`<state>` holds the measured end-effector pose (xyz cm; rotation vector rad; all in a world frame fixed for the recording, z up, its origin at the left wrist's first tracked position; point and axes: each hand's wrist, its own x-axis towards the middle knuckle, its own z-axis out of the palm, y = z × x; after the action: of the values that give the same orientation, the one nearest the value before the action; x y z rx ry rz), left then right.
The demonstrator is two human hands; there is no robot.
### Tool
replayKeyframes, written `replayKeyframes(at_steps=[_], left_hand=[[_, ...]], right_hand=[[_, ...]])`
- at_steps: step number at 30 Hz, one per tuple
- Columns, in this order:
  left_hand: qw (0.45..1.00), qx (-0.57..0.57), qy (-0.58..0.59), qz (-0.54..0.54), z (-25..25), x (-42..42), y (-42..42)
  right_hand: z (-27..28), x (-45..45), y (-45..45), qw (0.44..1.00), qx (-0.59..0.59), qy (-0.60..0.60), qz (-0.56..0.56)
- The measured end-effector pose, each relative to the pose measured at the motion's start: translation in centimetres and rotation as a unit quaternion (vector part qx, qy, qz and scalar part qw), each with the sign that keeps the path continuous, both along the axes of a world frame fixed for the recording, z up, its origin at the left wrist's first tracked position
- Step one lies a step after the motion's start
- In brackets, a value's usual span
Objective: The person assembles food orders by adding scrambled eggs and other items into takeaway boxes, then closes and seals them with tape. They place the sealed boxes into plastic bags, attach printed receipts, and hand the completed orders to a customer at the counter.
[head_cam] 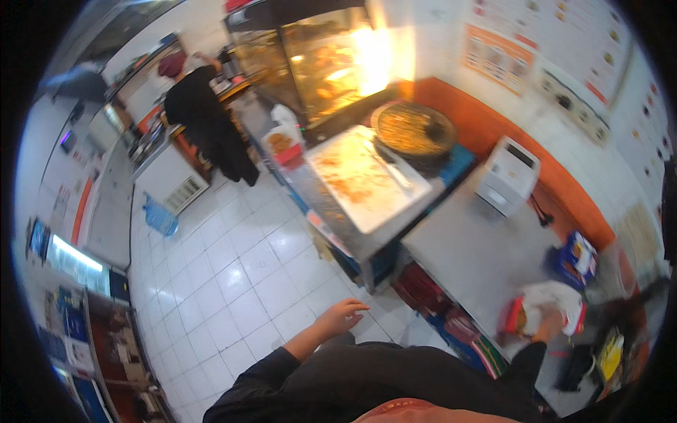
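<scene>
My left hand (341, 320) hangs in front of my body over the tiled floor, its fingers apart and nothing in them. At the right, my right hand (550, 323) reaches to a red and white bag (563, 296) on the steel table (460, 248); the image is blurred there, and its fingers are partly hidden, so a grip cannot be made out. Behind that bag lies a blue package (576, 259). A white cutting board (365, 185) with crumbs and a long utensil lies on the counter beyond, beside a round pan of food (412, 129).
A lit glass display case (333, 63) stands behind the board. A white boxy appliance (509, 177) sits at the table's back edge. A co-worker in black (203, 116) stands at the far counter. A blue water jug (160, 217) lies on the floor.
</scene>
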<state>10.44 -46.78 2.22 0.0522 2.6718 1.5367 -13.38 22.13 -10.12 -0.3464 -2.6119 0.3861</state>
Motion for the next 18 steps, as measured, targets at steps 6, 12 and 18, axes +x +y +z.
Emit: replayKeyframes(at_steps=[6, 12, 18], left_hand=[[0.985, -0.003, -0.068, 0.16, -1.2, 9.5, -19.3], [0.957, -0.035, -0.002, 0.288, 0.2, 5.3, -37.2], [0.962, -0.063, 0.217, 0.157, 4.8, -14.5, -50.4]], right_hand=[[14.0, 5.3, -21.4, 0.947, -0.131, 0.251, -0.153], [7.6, 2.6, -46.5, 0.918, -0.31, 0.248, -0.027], [9.6, -1.4, -76.0, 0.797, -0.583, 0.068, 0.141]])
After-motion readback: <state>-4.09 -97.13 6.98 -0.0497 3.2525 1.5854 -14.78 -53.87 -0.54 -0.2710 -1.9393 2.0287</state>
